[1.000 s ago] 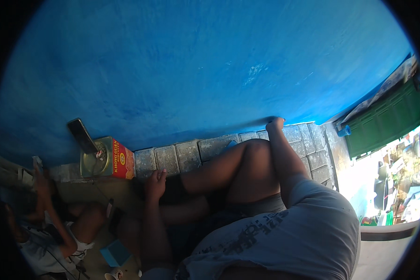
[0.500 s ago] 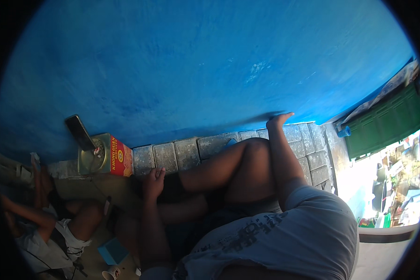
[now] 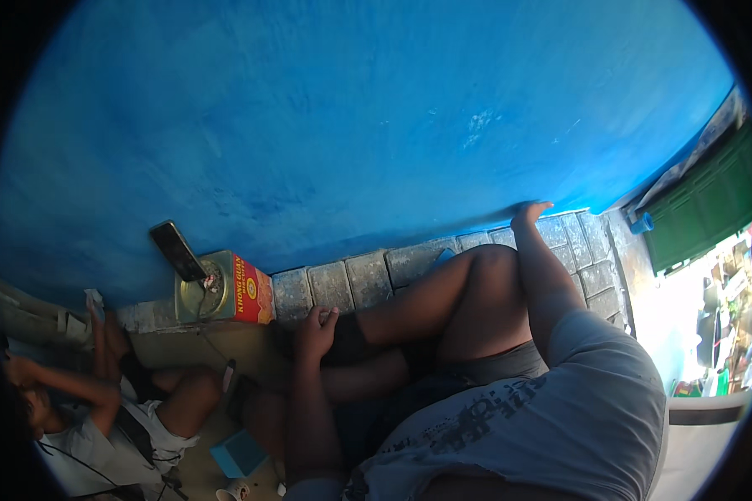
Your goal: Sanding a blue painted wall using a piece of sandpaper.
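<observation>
My left hand [image 3: 316,332] is above my folded legs [image 3: 443,292], near the tin. Its fingers are curled in and closed; what lies inside them, if anything, is hidden. My right arm reaches out past my raised knee. At its end my right hand [image 3: 533,214] leans on the foot of the blue wall [image 3: 309,125], fingers stretched out, holding nothing. Left of my left hand stands a square red and gold tin [image 3: 253,292]. A dark phone [image 3: 178,250] leans upright on its top, beside a small clump of something I cannot make out.
Grey paving blocks [image 3: 368,278] run along the wall. Another person [image 3: 92,417] in a pale shirt sits at the left. A blue box [image 3: 239,455] and a paper cup [image 3: 232,491] are on the floor near that person. At the right is a green panel [image 3: 706,204].
The whole view has shifted, so the tin, my hands and legs appear further right. More of the other person shows at the left. My hands keep much the same pose.
</observation>
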Tool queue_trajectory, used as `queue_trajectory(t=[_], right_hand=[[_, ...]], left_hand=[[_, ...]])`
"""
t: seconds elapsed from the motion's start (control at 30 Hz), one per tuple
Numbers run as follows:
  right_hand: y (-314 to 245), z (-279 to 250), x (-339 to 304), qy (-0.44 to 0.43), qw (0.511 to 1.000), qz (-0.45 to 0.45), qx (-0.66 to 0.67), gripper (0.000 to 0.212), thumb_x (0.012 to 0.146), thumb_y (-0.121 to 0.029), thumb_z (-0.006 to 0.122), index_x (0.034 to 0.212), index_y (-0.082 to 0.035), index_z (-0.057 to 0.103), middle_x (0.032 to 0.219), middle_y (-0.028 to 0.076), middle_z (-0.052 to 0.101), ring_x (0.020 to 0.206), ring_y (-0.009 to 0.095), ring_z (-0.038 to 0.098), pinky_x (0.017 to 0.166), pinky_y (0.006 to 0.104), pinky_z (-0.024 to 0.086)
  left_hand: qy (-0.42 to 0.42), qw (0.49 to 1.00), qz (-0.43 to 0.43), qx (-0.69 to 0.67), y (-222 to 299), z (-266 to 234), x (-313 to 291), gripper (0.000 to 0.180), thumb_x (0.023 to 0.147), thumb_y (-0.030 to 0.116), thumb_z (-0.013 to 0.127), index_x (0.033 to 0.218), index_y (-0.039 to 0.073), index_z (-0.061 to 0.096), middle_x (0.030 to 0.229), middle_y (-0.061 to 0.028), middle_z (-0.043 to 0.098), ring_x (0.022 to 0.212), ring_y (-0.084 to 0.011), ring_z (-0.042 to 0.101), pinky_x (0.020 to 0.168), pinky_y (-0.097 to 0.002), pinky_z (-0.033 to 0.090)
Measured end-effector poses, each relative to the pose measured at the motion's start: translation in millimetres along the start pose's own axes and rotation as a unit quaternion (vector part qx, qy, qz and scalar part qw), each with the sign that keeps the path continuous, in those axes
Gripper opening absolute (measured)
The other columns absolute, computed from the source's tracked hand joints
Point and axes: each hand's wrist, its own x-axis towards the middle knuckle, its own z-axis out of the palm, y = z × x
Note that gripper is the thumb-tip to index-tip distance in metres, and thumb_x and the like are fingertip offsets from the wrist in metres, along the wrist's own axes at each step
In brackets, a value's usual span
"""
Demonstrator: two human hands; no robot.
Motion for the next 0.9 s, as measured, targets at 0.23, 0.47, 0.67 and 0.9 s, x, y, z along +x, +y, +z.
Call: queue_trajectory(t=[0.23, 0.47, 0.67, 0.9], right_hand=[[10.1, 39.9, -91.0, -0.127, 0.986, 0.039, 0.103, 0.094, 0.092, -0.075, 0.008, 0.155, -0.006, 0.011, 0.161, 0.014, 0.017, 0.147, 0.033, 0.016, 0.12, 0.0443, 0.008], [2.1, 16.1, -26.1, 0.065, 0.995, 0.044, 0.058, 0.092, 0.093, -0.074, 0.009, 0.155, -0.006, 0.014, 0.16, 0.014, 0.018, 0.145, 0.033, 0.019, 0.119, 0.0441, 0.009], [10.4, 47.7, -87.6, -0.052, 0.994, 0.049, 0.082, 0.092, 0.093, -0.074, 0.01, 0.154, -0.007, 0.019, 0.158, 0.015, 0.024, 0.144, 0.034, 0.023, 0.119, 0.0454, 0.013], [14.9, 37.5, -45.4, 0.003, 0.987, 0.11, 0.118, 0.086, 0.096, -0.068, 0.008, 0.153, -0.005, 0.022, 0.157, 0.014, 0.028, 0.142, 0.034, 0.027, 0.119, 0.0445, 0.016]], left_hand=[[0.02, 0.999, -0.041, -0.004, -31.2, -8.6, -8.1, 0.049, 0.09, 0.053, 0.06, 0.108, 0.007, 0.065, 0.084, -0.0145, 0.066, 0.082, -0.034, 0.066, 0.072, -0.0436, 0.05], [0.007, 1.0, -0.005, 0.016, -6.3, -3.1, 0.9, 0.046, 0.09, 0.051, 0.061, 0.106, 0.008, 0.065, 0.083, -0.0144, 0.066, 0.082, -0.0345, 0.066, 0.072, -0.0436, 0.05], [0.018, 0.999, -0.048, 0.005, -25.4, -8.5, -6.0, 0.044, 0.09, 0.049, 0.061, 0.105, 0.008, 0.066, 0.083, -0.015, 0.067, 0.081, -0.0354, 0.066, 0.071, -0.0443, 0.05], [0.024, 0.999, -0.014, 0.021, -21.8, -0.9, -2.5, 0.047, 0.089, 0.053, 0.06, 0.109, 0.01, 0.065, 0.09, -0.017, 0.068, 0.089, -0.0374, 0.066, 0.076, -0.0451, 0.051]])
